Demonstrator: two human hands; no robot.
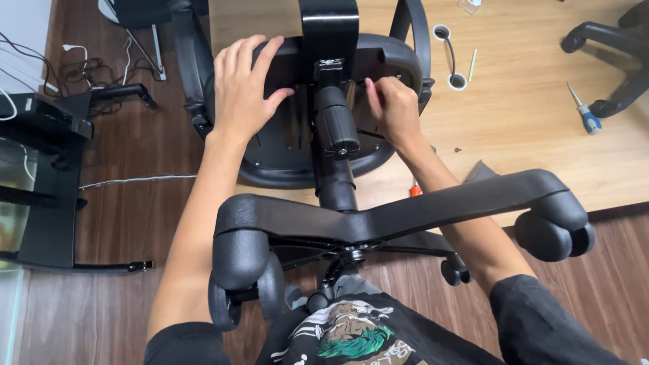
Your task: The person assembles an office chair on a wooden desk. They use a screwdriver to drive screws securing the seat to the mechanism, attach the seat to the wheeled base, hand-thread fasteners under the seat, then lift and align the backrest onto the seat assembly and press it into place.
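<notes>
Black office chair (318,128) lies tipped over, its seat underside resting on the pale wooden worktop (527,115) near the front edge, its star base (378,220) pointing toward the person. As far as I can judge, the assembly is well advanced: the base with castor wheels (551,233) and the ribbed gas cylinder (336,125) are already joined to the seat plate; some fitting under the seat seems left. The left hand (243,91) lies flat and spread on the matte plastic underside, holding nothing. The right hand (392,108) has its fingers pinched together at the metal mechanism; what they hold I cannot tell. A blue-handled screwdriver (587,115) lies apart, toward the right edge. The base plastic looks grainy, the wheels smooth and round.
</notes>
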